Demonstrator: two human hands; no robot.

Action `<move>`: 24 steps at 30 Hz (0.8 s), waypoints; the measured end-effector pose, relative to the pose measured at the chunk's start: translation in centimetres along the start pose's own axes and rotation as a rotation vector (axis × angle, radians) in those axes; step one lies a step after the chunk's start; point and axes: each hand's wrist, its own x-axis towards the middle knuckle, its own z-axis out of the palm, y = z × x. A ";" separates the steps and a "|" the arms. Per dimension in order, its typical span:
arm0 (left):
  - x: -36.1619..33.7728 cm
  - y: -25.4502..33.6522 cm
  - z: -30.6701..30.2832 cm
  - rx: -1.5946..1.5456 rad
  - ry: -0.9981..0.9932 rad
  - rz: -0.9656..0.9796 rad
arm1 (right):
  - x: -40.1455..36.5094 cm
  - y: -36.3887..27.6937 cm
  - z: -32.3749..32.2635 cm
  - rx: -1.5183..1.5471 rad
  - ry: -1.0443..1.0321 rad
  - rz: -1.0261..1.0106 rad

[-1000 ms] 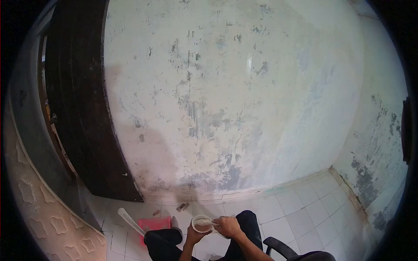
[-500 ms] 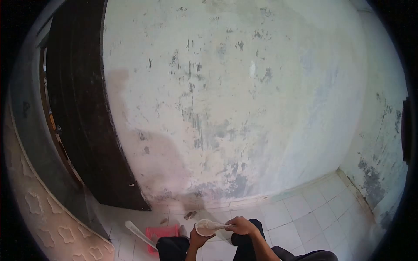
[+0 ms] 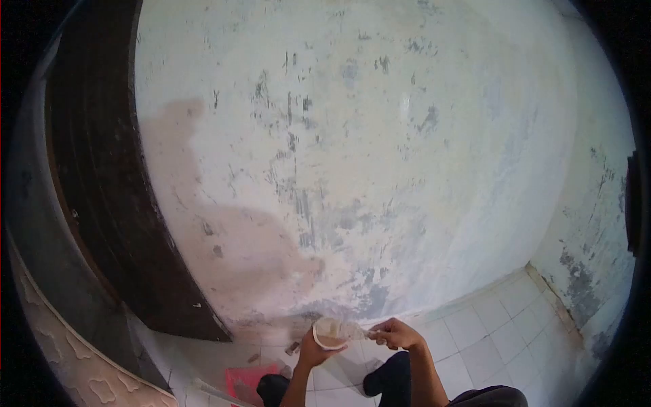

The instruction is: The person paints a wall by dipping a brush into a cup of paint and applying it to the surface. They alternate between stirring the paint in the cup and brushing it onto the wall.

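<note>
In the head view my left hand grips a white plastic tub, tilted so that its mouth faces me. Pale material coats the inside of the tub. My right hand has its fingers closed round the thin handle of a paintbrush. The broad, whitish head of the brush is level with the tub's right rim and overlaps it in this view; it is somewhat blurred. Both hands are low in front of the patchy wall, which has grey worn spots and scuffs.
A dark wooden door stands at the left. On the tiled floor are a pink plastic basket and small brown pieces near the wall's foot. A patterned beige surface runs along the lower left.
The tub and both hands have risen and moved right. The tub tilts more toward me, and the brush head has come from over its mouth to the right rim. My view has shifted too.
</note>
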 end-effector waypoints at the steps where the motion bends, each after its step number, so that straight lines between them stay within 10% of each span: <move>1: 0.6 0.2 0.2 -0.007 -0.022 0.034 | 0.0 -0.7 -0.3 -0.008 0.017 -0.030; 24: 3.3 2.4 1.2 -0.025 -0.052 -0.073 | 1.2 -2.0 -2.2 0.247 -0.002 -0.002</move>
